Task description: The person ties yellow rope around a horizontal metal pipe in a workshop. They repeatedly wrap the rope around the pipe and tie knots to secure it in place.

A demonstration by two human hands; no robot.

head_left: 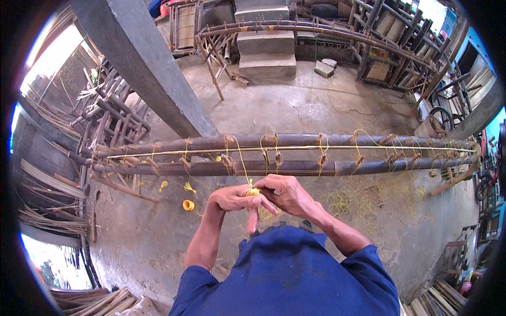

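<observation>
My left hand (234,199) has a small coil of yellow string (253,193) wound round its fingers, with the thumb lying on the turns. My right hand (284,193) bends over the far side of the coil, its fingertips pinched at the string where the strand comes in. From there a single strand runs up to a long frame of two dark bamboo poles (300,168) with short wooden pegs. More yellow strands loop round pegs along the poles, and a pale, thin strip (295,149) lies lengthwise between them.
A yellow roll (188,205) and small string bundles (190,187) lie on the floor at left; loose string (350,203) tangles at right. A concrete pillar (153,68) slants behind the frame. Farther back are steps (266,52), a second bamboo frame (316,30) and stacked bamboo furniture (390,42).
</observation>
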